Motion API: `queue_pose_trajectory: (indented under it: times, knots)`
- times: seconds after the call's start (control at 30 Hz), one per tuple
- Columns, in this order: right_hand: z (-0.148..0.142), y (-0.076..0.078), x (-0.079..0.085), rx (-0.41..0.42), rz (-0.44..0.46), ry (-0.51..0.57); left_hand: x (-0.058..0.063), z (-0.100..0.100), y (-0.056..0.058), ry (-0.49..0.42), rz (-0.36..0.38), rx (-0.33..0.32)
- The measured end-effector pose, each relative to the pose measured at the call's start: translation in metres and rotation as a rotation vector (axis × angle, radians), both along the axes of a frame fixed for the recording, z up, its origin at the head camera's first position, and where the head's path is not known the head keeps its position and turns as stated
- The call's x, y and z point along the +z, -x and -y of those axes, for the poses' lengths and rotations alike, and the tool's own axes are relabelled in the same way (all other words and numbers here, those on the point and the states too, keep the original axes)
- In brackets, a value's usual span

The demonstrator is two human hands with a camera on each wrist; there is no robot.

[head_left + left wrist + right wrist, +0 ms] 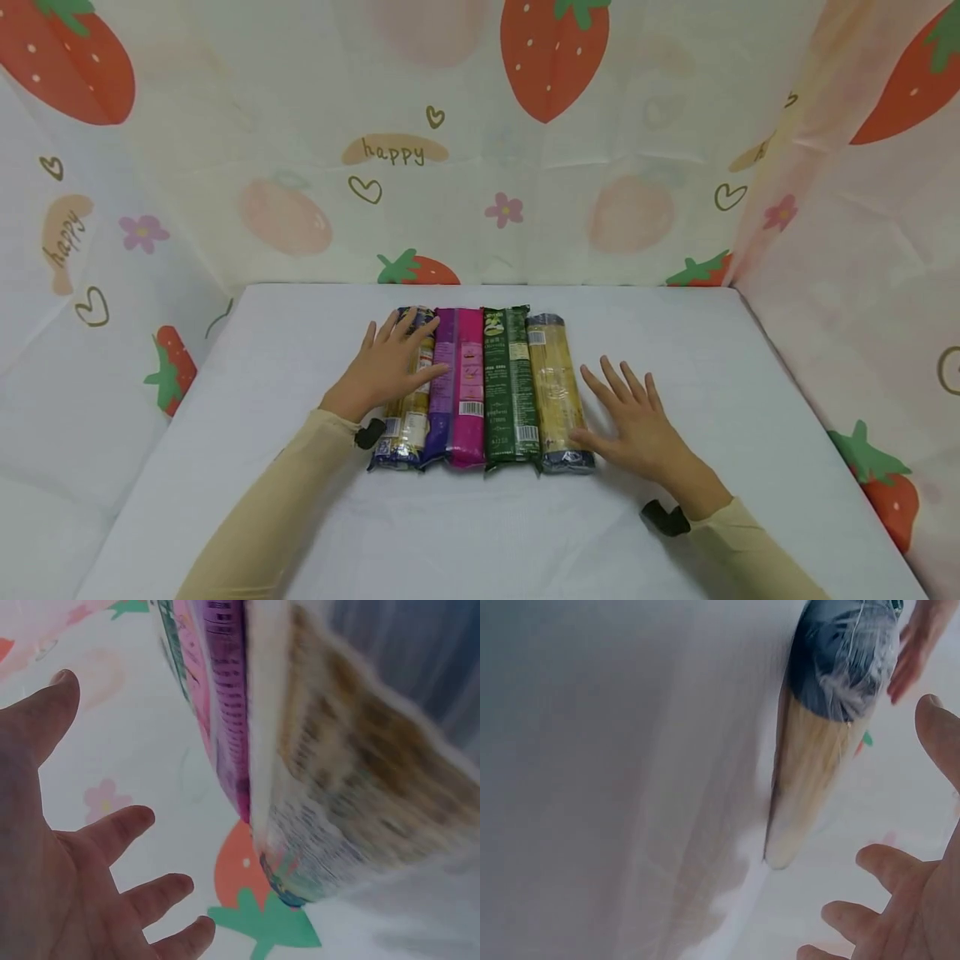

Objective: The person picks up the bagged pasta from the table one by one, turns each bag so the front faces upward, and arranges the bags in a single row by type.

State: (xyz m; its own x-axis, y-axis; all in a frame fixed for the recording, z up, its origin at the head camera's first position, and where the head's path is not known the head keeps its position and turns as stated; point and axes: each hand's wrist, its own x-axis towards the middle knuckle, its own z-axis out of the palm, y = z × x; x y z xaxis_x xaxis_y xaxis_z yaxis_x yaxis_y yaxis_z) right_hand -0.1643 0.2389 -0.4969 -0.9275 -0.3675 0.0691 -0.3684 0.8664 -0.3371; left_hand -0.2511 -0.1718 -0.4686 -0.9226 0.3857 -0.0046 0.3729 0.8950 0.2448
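Note:
Four long packs lie side by side on the white table. Leftmost is a blue-and-gold pack, then a purple-and-pink pack, a green spaghetti pack and a clear-wrapped pack of yellow noodles with dark blue ends. My left hand hovers over the leftmost pack with its fingers spread, overlapping it in the head view. My right hand is spread beside the noodle pack, thumb near its lower end. Both wrist views show straight fingers of the left hand and right hand gripping nothing.
The white table reaches back to a strawberry-print cloth that hangs behind and along both sides. Dark wrist bands sit at both sleeve cuffs.

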Motion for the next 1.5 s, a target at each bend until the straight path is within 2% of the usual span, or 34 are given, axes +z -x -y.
queue_pose_trajectory:
  times: [0.13, 0.47, 0.67, 0.93, 1.3, 1.5]
  knots:
    - [0.003, -0.003, 0.000, 0.006, -0.016, -0.011, 0.001, -0.009, 0.006, 0.023, -0.002, -0.011]
    - [0.009, -0.007, -0.003, 0.031, -0.018, -0.009, 0.009, -0.031, 0.021, 0.012, 0.015, -0.058]
    - [0.011, -0.009, -0.003, 0.053, -0.024, -0.006, 0.009, -0.045, 0.031, 0.005, 0.027, -0.079]
    - [0.015, -0.013, -0.006, 0.075, -0.020, 0.002, 0.010, -0.067, 0.039, 0.016, 0.040, -0.113]
    - [0.020, -0.016, -0.006, 0.097, -0.013, 0.004, 0.001, -0.089, 0.053, 0.016, 0.077, -0.146]
    - [0.021, -0.016, -0.007, 0.119, -0.007, 0.013, -0.004, -0.102, 0.060, 0.024, 0.062, -0.202]
